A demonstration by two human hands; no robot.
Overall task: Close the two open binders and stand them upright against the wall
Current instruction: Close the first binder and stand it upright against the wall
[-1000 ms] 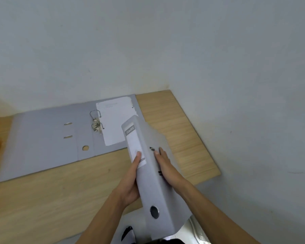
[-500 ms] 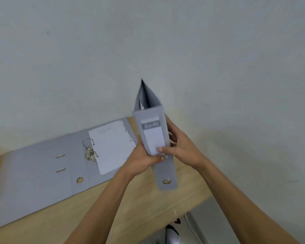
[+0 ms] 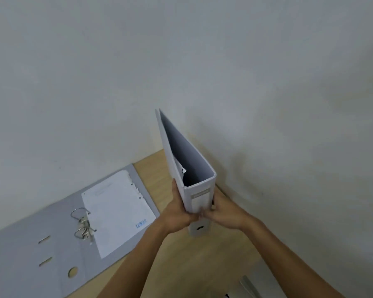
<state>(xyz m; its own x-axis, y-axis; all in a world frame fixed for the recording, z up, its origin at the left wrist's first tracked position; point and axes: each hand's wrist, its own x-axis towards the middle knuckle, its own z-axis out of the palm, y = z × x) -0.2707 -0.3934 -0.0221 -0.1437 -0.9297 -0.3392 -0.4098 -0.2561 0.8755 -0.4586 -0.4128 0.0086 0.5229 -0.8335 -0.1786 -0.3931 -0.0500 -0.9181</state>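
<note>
A closed grey binder (image 3: 199,194) stands upright near the table's far right corner, its labelled spine facing me and its far edge close to the wall. My left hand (image 3: 178,214) grips its left side and my right hand (image 3: 222,211) its right side, thumbs meeting on the spine. A second grey binder (image 3: 26,254) lies open flat to the left, its metal rings (image 3: 82,224) open and a white punched sheet (image 3: 119,211) resting on its right half.
The wooden table (image 3: 194,263) ends at a right edge close to a pale wall (image 3: 289,147) that also runs behind it. A grey object (image 3: 249,287) shows below the table's edge at bottom right.
Both hands have lifted the closed binder from a tilted, low position in front of me, turned it upright and carried it toward the far right corner by the wall.
</note>
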